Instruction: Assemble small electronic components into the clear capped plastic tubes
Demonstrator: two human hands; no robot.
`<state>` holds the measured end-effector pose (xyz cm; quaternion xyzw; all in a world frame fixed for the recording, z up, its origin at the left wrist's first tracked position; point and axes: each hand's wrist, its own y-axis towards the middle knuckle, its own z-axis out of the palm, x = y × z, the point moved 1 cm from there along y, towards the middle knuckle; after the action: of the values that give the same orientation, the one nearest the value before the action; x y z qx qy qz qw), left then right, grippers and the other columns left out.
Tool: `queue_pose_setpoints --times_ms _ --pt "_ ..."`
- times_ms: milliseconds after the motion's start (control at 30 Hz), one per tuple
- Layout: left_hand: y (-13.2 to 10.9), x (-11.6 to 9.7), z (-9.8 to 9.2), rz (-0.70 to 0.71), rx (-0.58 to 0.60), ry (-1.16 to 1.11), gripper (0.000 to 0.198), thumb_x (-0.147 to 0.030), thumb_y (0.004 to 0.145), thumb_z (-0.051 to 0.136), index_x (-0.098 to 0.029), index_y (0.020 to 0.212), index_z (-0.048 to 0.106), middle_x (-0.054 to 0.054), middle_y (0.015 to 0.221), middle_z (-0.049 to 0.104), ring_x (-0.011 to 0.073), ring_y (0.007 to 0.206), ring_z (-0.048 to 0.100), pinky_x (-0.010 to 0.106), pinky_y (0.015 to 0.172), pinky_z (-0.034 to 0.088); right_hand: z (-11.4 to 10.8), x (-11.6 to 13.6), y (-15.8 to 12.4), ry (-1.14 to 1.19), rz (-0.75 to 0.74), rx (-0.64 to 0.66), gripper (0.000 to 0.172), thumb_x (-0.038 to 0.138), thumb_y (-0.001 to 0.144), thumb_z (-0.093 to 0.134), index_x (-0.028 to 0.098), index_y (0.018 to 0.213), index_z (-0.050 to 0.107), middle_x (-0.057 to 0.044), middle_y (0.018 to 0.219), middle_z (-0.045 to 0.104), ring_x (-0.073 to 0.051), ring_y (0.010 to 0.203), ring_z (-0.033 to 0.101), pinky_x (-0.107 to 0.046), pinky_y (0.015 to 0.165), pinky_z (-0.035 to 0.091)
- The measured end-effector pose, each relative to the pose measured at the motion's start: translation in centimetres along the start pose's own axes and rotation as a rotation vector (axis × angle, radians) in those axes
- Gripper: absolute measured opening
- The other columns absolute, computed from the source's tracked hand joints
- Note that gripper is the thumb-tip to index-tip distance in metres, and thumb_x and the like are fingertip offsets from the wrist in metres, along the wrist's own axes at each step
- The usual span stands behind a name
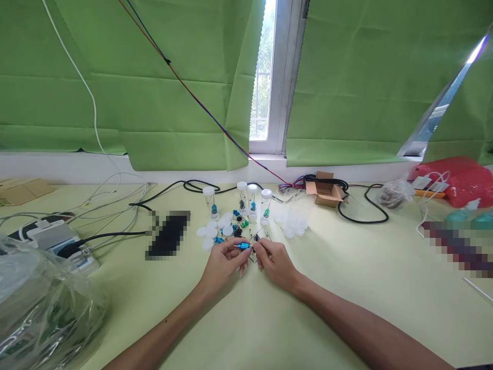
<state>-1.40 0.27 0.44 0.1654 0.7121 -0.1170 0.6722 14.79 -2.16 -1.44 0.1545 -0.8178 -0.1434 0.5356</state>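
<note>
My left hand [225, 259] is closed, its thumb and fingers round a small shiny blue cylinder [243, 246] with a thin metal tip at its left end. My right hand [276, 259] pinches close to the cylinder's right end; what its fingertips hold is too small to make out. Just beyond the hands lie loose blue, green and black small parts [245, 224]. White round caps [212, 225] are spread to their left. Several clear tubes with white lids, such as one tube [265, 206], stand behind, with small coloured parts inside.
More clear tubes [295, 218] lie right of the standing ones. An open cardboard box [326, 191] and black cables [364, 221] are at the back. On the left are a blurred dark rectangle [169, 234], a power strip [82, 259] and a plastic bag [46, 308]. A red bag [462, 177] sits far right.
</note>
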Motion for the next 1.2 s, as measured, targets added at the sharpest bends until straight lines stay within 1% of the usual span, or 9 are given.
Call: queue_pose_setpoints --times_ms 100,167,233,300,400,533,867,1033,1200 --pt "0.07 0.01 0.05 0.001 -0.009 -0.003 0.032 -0.038 0.078 0.071 -0.015 0.098 0.064 -0.002 0.052 0.060 0.0118 0.047 0.049 0.025 0.053 0.041 0.00 0.02 0.01 0.017 -0.002 -0.001 0.039 0.037 0.100 0.039 0.020 0.066 0.048 0.003 0.055 0.052 -0.010 0.050 0.048 -0.023 0.055 0.038" --pt "0.13 -0.03 0.07 -0.003 -0.025 -0.014 0.032 -0.039 0.077 0.072 -0.015 0.097 0.064 -0.002 0.053 0.060 0.0121 0.047 0.050 0.025 0.052 0.040 0.01 0.04 -0.01 0.041 0.001 0.003 0.036 0.038 0.100 0.039 0.020 0.072 0.053 0.003 0.059 0.055 -0.010 0.051 0.049 -0.023 0.055 0.040" --pt "0.19 -0.08 0.05 -0.014 -0.049 -0.031 0.033 -0.040 0.076 0.073 -0.015 0.096 0.064 -0.002 0.053 0.060 0.0126 0.047 0.050 0.025 0.052 0.040 0.01 0.06 -0.05 0.069 0.007 0.002 0.029 0.039 0.099 0.041 0.019 0.086 0.058 0.001 0.066 0.059 -0.011 0.051 0.051 -0.023 0.054 0.042" --pt "0.22 -0.12 -0.02 -0.026 -0.073 -0.042 0.034 -0.040 0.075 0.074 -0.015 0.096 0.065 -0.002 0.053 0.060 0.0129 0.047 0.051 0.026 0.052 0.040 0.01 0.11 -0.10 0.084 0.000 -0.007 0.024 0.038 0.098 0.045 0.019 0.102 0.058 0.000 0.073 0.061 -0.011 0.053 0.053 -0.023 0.053 0.043" --pt "0.24 -0.13 -0.17 -0.042 -0.102 -0.051 0.035 -0.040 0.074 0.074 -0.015 0.097 0.065 -0.002 0.052 0.061 0.0126 0.047 0.050 0.025 0.052 0.040 -0.01 0.23 -0.19 0.071 -0.042 -0.024 0.026 0.034 0.095 0.051 0.019 0.115 0.056 -0.003 0.084 0.063 -0.011 0.058 0.055 -0.023 0.054 0.045" --pt "0.24 -0.19 -0.23 -0.050 -0.105 -0.051 0.036 -0.040 0.075 0.074 -0.014 0.098 0.065 -0.001 0.053 0.062 0.0120 0.047 0.050 0.025 0.052 0.041 -0.05 0.24 -0.20 0.065 -0.059 -0.019 0.023 0.031 0.094 0.052 0.020 0.112 0.058 -0.004 0.090 0.063 -0.011 0.057 0.055 -0.023 0.052 0.044" --pt "0.03 -0.71 0.16 -0.042 -0.085 -0.059 0.032 -0.038 0.072 0.074 -0.015 0.093 0.066 -0.001 0.054 0.061 0.0131 0.049 0.052 0.025 0.051 0.042 0.11 -0.10 0.01 0.127 -0.030 -0.032 0.017 0.029 0.092 0.052 0.019 0.102 0.060 -0.002 0.078 0.062 -0.012 0.054 0.055 -0.025 0.055 0.047" --pt "0.10 -0.46 0.13 -0.038 -0.068 -0.050 0.032 -0.038 0.073 0.074 -0.015 0.094 0.066 -0.001 0.054 0.060 0.0136 0.050 0.053 0.025 0.051 0.043 0.13 -0.22 -0.02 0.133 -0.035 -0.019 0.017 0.030 0.093 0.051 0.018 0.101 0.060 0.000 0.071 0.060 -0.012 0.054 0.054 -0.026 0.056 0.047" --pt "0.13 -0.15 -0.03 -0.015 -0.053 -0.034 0.034 -0.042 0.077 0.070 -0.014 0.096 0.065 0.000 0.055 0.062 0.0145 0.050 0.054 0.026 0.051 0.044 0.12 -0.20 -0.10 0.117 -0.030 -0.008 0.018 0.032 0.094 0.050 0.018 0.098 0.061 -0.001 0.071 0.060 -0.012 0.055 0.053 -0.025 0.056 0.045"
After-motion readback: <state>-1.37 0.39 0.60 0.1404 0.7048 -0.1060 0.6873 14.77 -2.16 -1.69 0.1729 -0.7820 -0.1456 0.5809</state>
